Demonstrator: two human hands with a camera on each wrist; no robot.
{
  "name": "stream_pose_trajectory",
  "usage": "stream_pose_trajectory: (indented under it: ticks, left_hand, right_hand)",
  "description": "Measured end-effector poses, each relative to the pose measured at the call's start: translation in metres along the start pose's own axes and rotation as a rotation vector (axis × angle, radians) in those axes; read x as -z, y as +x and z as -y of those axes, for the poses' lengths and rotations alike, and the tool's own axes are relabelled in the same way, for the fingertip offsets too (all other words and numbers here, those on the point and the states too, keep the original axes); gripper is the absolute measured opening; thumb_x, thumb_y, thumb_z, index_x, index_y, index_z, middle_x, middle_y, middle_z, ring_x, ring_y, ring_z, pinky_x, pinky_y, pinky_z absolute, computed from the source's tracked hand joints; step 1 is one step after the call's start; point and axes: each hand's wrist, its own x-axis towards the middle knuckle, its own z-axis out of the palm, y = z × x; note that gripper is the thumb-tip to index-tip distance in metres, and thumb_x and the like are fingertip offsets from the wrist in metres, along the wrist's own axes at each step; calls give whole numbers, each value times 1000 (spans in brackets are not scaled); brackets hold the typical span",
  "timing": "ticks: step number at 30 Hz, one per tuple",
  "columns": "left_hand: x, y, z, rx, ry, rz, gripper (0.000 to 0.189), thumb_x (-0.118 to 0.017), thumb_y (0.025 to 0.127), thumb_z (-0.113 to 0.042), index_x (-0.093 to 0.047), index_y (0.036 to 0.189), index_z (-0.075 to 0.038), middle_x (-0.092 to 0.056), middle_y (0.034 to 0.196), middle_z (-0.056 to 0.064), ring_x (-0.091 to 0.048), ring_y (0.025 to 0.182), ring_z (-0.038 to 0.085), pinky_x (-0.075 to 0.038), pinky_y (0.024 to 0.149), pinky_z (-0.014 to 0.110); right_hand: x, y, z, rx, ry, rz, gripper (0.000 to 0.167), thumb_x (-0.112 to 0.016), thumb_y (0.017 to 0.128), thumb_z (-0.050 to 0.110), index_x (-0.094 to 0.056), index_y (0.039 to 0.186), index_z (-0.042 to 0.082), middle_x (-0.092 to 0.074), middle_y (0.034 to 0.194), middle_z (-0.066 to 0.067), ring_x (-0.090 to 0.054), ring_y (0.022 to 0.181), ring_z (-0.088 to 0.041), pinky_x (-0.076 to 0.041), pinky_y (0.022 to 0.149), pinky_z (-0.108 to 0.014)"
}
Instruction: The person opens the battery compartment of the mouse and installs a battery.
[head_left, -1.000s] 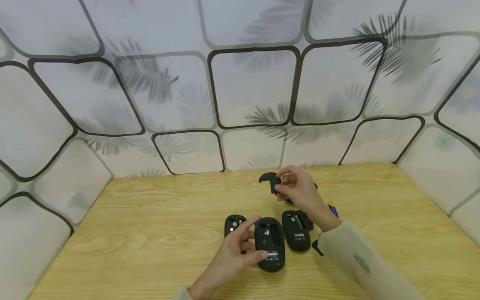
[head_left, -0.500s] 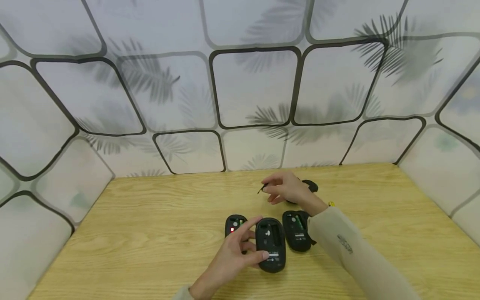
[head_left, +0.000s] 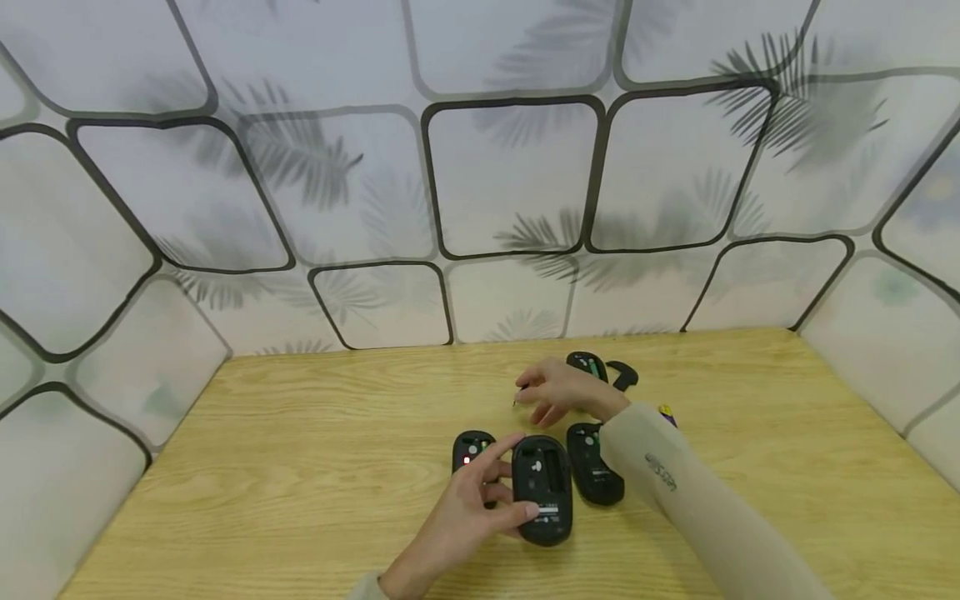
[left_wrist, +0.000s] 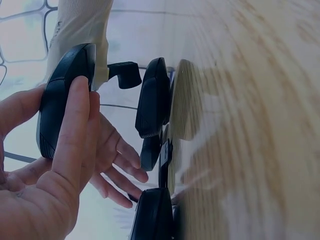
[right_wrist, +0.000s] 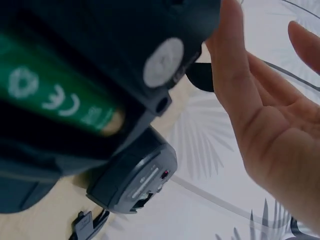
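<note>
My left hand (head_left: 468,517) holds a black computer mouse (head_left: 551,475) underside up, thumb on its label and fingers along its side. The mouse's battery slot is uncovered and looks dark inside. In the left wrist view, the same mouse (left_wrist: 57,100) is raised off the table between thumb and fingers. My right hand (head_left: 558,390) is over the table behind it, pinching a thin black battery cover, seen nearly edge-on in the head view. Most of that battery cover (right_wrist: 201,77) is hidden behind the fingers in the right wrist view.
Beside my left fingers lies a mouse (head_left: 463,454) with a red light. Another mouse (head_left: 603,483), partly under the right sleeve, lies to the right. Farther back are a third mouse (head_left: 581,360), a loose battery cover (head_left: 624,377) and a yellow-purple battery (head_left: 667,413). A patterned curtain (head_left: 510,183) surrounds the table.
My right hand has moved left and nearer to me, and the battery cover has turned from flat-on to edge-on. The rear mouse and loose cover have come into view. The left hand stays put.
</note>
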Motion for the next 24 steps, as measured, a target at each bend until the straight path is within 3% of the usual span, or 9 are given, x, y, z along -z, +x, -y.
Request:
stream_pose_trajectory:
  ticks: [6, 12, 24]
  left_hand:
    - [1, 1, -1, 19, -21, 1, 75, -73, 90, 2, -38, 156, -6, -64, 114, 11, -68, 86, 19, -64, 66, 36]
    - [2, 1, -2, 16, -20, -5, 74, -74, 90, 2, -41, 155, -9, -63, 114, 12, -67, 85, 18, -63, 64, 33]
    - [2, 0, -4, 6, 25, -39, 72, -75, 89, 1, -44, 153, -10, -64, 114, 13, -68, 86, 20, -64, 65, 34]
  right_hand:
    - [5, -9, -1, 13, -72, -116, 37, -57, 103, 8, -55, 136, -10, -60, 123, -28, -71, 87, -32, -63, 74, -41]
    - [15, -22, -7, 47, -77, -208, 31, -58, 101, 7, -60, 126, -11, -65, 114, -26, -70, 87, -32, -63, 75, -43]
    - [31, -52, -21, 101, -66, -245, 27, -61, 100, 4, -61, 122, -13, -66, 106, -26, -70, 87, -34, -63, 76, -46]
